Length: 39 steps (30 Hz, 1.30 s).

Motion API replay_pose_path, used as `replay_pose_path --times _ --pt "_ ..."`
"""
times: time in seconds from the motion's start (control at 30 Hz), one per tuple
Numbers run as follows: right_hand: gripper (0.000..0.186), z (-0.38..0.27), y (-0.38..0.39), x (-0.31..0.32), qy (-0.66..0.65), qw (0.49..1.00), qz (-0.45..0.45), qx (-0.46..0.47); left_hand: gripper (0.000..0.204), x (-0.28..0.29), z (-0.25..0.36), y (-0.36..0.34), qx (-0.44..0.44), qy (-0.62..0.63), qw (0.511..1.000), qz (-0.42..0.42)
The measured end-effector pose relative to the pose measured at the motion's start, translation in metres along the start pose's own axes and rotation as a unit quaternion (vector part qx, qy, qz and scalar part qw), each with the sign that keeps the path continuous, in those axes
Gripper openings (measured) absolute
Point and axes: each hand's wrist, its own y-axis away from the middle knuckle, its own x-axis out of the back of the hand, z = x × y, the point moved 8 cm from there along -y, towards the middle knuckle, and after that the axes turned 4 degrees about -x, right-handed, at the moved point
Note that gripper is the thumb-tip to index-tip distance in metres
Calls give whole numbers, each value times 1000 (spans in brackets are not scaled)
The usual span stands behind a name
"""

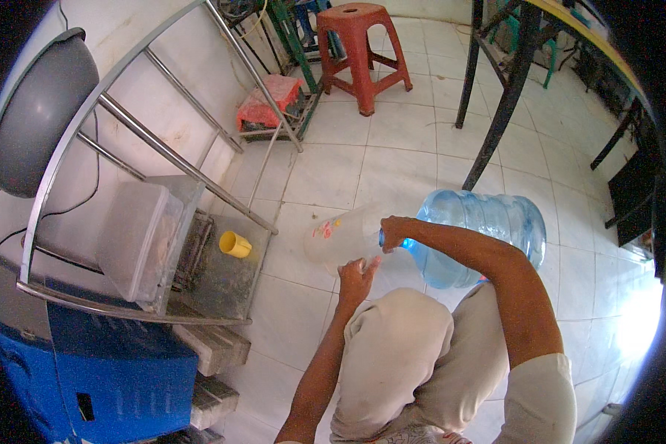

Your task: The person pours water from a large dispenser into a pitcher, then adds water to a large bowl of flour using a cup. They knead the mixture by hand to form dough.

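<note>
At your far left, a grey basin (44, 115) leans by the wall, above a blue cabinet (126, 385). Beside them stands the metal rack (189, 167), with a clear tub (129, 237) toward its left edge and a yellow cup (234, 245) near its right edge. Past the rack's far right corner sits a low red stool (268, 100). The pitcher (339, 235) is tilted over the floor (303, 311), right of the rack's right edge; your left hand (357, 279) is closed on its near side. Your hands are apart — your right hand (397, 231) wraps the neck of the blue jug (488, 222), which lies sideways, neck toward the pitcher, near a table (507, 100) leg.
</note>
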Motion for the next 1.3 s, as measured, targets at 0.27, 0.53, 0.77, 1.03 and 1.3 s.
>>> replay_pose_path --times 0.27,0.53,0.77,1.03,1.3 --pt "45 3 1 -4 5 999 -32 -26 64 -5 -4 0 20 -2 1000 -4" --pt "59 8 -6 -6 1 1000 13 2 64 -7 -3 1 -18 -10 999 44" --pt "107 9 19 -1 -5 999 32 41 64 -9 -6 2 30 4 999 13" --pt "110 5 32 1 -1 996 55 70 65 -7 -11 8 27 57 997 46" --pt "98 13 52 7 -23 999 33 29 66 -6 -12 6 39 130 988 78"
